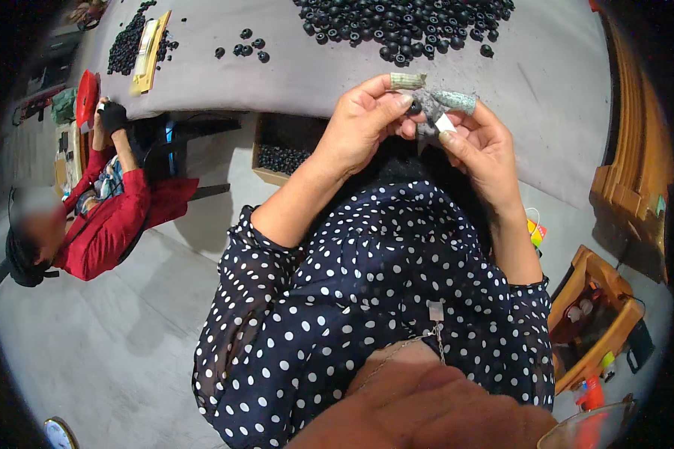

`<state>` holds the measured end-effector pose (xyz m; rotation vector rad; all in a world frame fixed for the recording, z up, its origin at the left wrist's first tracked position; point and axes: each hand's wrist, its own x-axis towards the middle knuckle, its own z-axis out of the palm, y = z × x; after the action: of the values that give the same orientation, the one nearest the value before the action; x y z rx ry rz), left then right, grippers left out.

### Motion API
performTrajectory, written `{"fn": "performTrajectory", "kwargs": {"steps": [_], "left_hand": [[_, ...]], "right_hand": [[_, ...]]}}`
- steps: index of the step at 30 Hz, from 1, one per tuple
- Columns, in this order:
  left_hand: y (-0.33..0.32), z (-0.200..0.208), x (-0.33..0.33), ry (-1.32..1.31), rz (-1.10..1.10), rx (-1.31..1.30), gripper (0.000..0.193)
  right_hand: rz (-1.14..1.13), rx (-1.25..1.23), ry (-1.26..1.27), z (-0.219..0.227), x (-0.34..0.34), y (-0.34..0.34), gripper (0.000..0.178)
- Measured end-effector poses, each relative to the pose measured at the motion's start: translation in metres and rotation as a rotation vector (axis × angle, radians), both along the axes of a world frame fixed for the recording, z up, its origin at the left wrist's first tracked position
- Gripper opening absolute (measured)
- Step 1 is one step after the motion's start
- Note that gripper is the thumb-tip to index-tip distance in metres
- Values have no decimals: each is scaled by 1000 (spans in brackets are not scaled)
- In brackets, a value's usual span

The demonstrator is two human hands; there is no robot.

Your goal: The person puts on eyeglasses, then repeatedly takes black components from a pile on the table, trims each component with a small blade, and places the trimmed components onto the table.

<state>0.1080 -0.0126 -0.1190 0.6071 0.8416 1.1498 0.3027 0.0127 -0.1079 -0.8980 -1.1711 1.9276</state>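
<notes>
Both my hands meet just over the table's near edge. My left hand (359,123) pinches a small round black piece (414,108) between thumb and fingers. My right hand (483,146) is closed on a small white strip (445,123), its thumb pressing the lower end. The strip lies close beside the black piece; whether they touch I cannot tell. Patterned wraps cover my left index fingertip (408,81) and a right fingertip (454,101). Dusty grey material (427,99) shows between the hands, partly hidden by the fingers.
A large heap of round black pieces (404,26) lies beyond my hands on the grey-covered table (225,90). Farther left are several loose ones (247,50), a smaller pile (127,41) and a yellow board (151,52). A box (271,177) of black parts stands below; a co-worker in red (105,232) sits left.
</notes>
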Motion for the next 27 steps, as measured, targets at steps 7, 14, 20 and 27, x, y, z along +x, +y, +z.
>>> {"fn": "performTrajectory", "kwargs": {"steps": [7, 14, 20, 27], "left_hand": [[-3, 6, 8, -71, 10, -86, 28], [-4, -6, 8, -314, -30, -49, 29], [-3, -6, 5, -277, -65, -13, 35], [-2, -5, 5, -242, -47, -44, 38]], "right_hand": [[111, -42, 82, 2, -2, -3, 34], [152, -25, 109, 1, 3, -1, 37], [182, -37, 119, 0, 2, -2, 39], [198, -64, 117, -2, 2, 0, 38]]}}
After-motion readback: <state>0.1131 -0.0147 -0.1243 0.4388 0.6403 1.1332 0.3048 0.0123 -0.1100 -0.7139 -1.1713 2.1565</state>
